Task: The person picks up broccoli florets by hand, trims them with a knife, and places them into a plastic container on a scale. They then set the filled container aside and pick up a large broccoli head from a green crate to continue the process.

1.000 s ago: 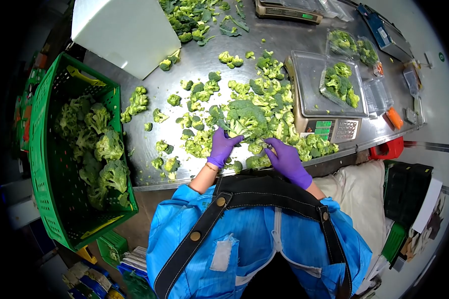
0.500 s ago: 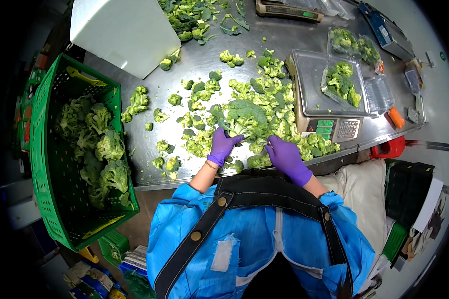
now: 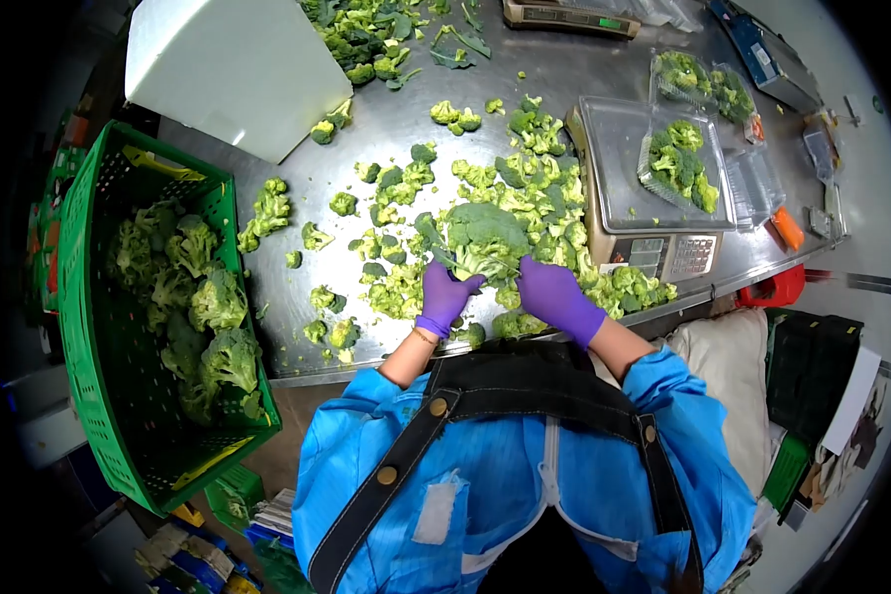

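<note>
A large broccoli head (image 3: 487, 234) is held just above the steel table, crown away from me and cut stem side toward me. My left hand (image 3: 448, 295), in a purple glove, grips its left underside. My right hand (image 3: 554, 295), also gloved, is closed at the right of the stem. A thin line shows by its fingertips, but what those fingers hold is too small to make out. Cut broccoli florets (image 3: 396, 287) lie loose around both hands, with a denser heap (image 3: 554, 203) behind and to the right.
At left stands a green crate (image 3: 89, 396) with broccoli heads inside. A scale (image 3: 619, 223) bears a clear tray of florets (image 3: 678, 168). Filled packs (image 3: 683, 79), empty clear trays (image 3: 752, 188) and an orange object (image 3: 786, 229) are at right. A white box (image 3: 228, 79) stands at back left.
My right hand has moved left and slightly up, against the broccoli stem. My left hand keeps its hold, shifted slightly. The scale's green digits no longer show.
</note>
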A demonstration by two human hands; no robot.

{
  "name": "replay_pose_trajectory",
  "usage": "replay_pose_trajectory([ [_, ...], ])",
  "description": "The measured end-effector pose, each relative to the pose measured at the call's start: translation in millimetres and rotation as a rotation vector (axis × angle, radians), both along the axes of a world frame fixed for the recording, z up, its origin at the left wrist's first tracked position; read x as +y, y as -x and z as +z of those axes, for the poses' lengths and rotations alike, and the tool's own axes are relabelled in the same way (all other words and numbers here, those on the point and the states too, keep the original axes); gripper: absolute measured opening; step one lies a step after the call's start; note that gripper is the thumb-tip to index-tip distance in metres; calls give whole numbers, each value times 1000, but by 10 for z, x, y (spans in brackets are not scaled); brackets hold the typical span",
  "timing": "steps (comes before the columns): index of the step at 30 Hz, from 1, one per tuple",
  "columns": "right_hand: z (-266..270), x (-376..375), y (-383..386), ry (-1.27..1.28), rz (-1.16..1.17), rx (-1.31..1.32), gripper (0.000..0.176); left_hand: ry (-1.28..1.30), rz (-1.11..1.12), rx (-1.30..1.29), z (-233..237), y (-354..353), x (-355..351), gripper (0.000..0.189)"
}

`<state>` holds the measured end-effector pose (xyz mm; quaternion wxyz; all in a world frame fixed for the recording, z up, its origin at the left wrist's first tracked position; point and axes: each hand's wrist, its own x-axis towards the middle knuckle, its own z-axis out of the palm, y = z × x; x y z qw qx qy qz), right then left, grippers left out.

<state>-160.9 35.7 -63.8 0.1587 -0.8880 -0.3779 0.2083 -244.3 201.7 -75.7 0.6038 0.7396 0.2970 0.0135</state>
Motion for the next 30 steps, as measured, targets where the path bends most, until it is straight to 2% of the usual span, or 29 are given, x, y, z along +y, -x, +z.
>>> replay_pose_trajectory([
  [1,-55,6,18,1,-5,9,16,-14,59,-217,-161,20,-25,39],
  [2,-144,24,1,14,-1,-7,17,-15,55,-217,-170,15,-11,39],
  [4,-202,74,-50,29,1,-25,18,-141,37,64,-103,1,6,38],
  [6,-237,138,-90,-20,-8,-82,15,-189,46,63,-84,-11,2,38],
  [7,-278,138,-85,-19,-13,-78,15,-111,37,30,-121,0,1,40],
  [8,-342,145,-132,93,90,-88,13,-34,31,-13,-186,-23,-2,42],
  [9,-426,147,-147,206,191,-93,14,-416,-25,-241,-474,43,-137,44],
  [10,-570,114,-140,202,186,-85,14,-362,11,-176,-421,94,-177,45],
  [12,-818,78,-290,264,829,-460,14,-282,35,-66,-495,136,-68,44],
  [13,-593,104,-205,97,295,-91,16,-242,61,43,-470,133,-38,43],
  [14,-510,89,-132,88,289,-96,16,-251,57,38,-469,134,-2,43],
  [16,-346,-13,7,-96,-58,72,22,202,222,-144,-475,153,-11,42],
  [18,-149,-106,89,-53,-72,121,26,218,182,-57,-495,198,-23,44],
  [21,-83,-193,187,13,-119,152,26,151,193,-183,-578,189,-73,46],
  [24,-258,-180,223,-27,-146,158,27,124,161,-135,-522,190,-74,46],
  [25,-353,-155,209,-30,-152,160,27,113,126,-26,-603,205,-7,47],
  [28,-653,-68,156,22,-113,160,29,153,110,-172,-640,198,52,48],
  [30,-709,-17,145,-54,-138,150,28,214,77,-141,-609,153,132,49],
])
